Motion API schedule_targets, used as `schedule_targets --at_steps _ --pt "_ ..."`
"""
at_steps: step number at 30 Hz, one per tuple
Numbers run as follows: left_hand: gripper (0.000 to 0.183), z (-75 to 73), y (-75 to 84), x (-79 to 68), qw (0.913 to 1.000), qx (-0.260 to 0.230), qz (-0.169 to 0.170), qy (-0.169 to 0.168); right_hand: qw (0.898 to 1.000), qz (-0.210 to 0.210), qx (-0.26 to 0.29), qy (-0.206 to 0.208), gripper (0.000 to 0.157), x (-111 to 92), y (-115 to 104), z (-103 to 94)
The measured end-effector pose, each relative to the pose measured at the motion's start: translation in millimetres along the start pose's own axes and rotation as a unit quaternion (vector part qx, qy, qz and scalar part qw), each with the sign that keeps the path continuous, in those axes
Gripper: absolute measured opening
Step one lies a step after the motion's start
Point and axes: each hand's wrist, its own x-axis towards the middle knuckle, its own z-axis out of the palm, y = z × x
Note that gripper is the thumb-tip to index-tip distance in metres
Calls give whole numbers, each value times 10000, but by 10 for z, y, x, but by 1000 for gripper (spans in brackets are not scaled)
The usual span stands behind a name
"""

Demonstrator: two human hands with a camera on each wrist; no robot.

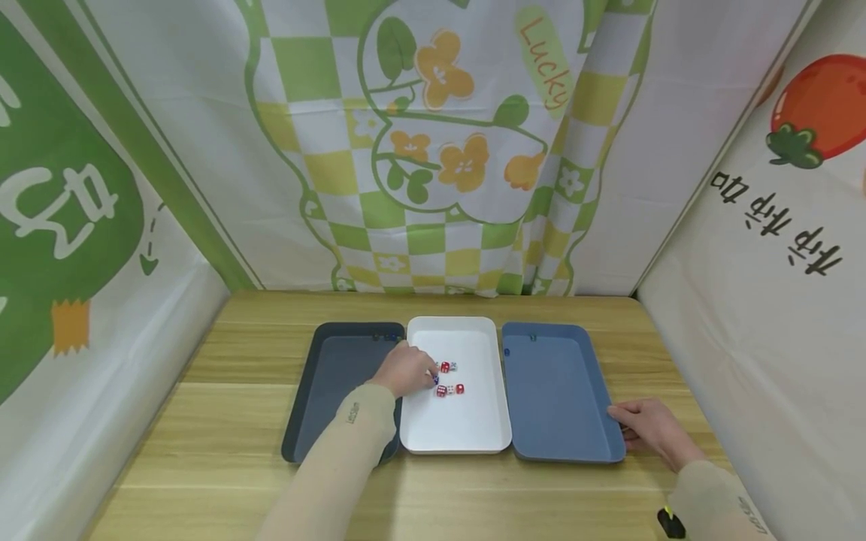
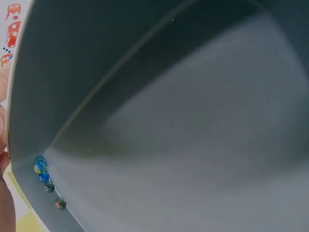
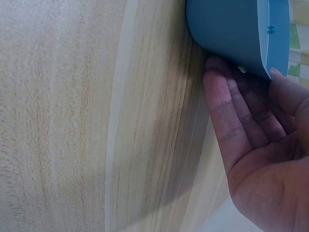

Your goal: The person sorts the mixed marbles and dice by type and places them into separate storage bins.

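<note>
My left hand (image 1: 404,370) reaches over the white tray (image 1: 460,432), with a small blue piece (image 1: 435,380) at its curled fingertips; whether this is a die or a marble cannot be made out. Beside it lie several red and white dice (image 1: 442,391). In the left wrist view only slivers of fingers (image 2: 3,125) show at the left edge. My right hand (image 3: 260,130) holds the right wall of the blue tray (image 1: 561,406), thumb at the rim and fingers under the side.
The dark tray (image 1: 331,421) on the left holds several marbles (image 2: 44,177) along its far edge. Two small marbles (image 1: 533,337) lie near the blue tray's far left corner. All three trays stand side by side on a wooden table (image 1: 223,421), with a patterned curtain (image 1: 440,188) behind.
</note>
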Motion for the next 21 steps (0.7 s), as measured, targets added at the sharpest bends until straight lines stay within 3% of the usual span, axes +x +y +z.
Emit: schedule_targets --at_steps 5,11,17,21 --pt "16 -55 2 -35 9987 -491 -100 10 10000 -1 -95 31 47 3 -2 -3" --pt "16 -124 -44 -84 9916 -1190 -444 232 9999 74 -104 26 50 2 3 -7" --pt "21 -183 -192 -139 9846 -1362 -660 875 9999 90 -46 -27 51 -7 -11 -4" --pt "25 -195 -323 -175 9747 -1652 -932 1178 9999 97 -46 -17 50 -10 -25 0"
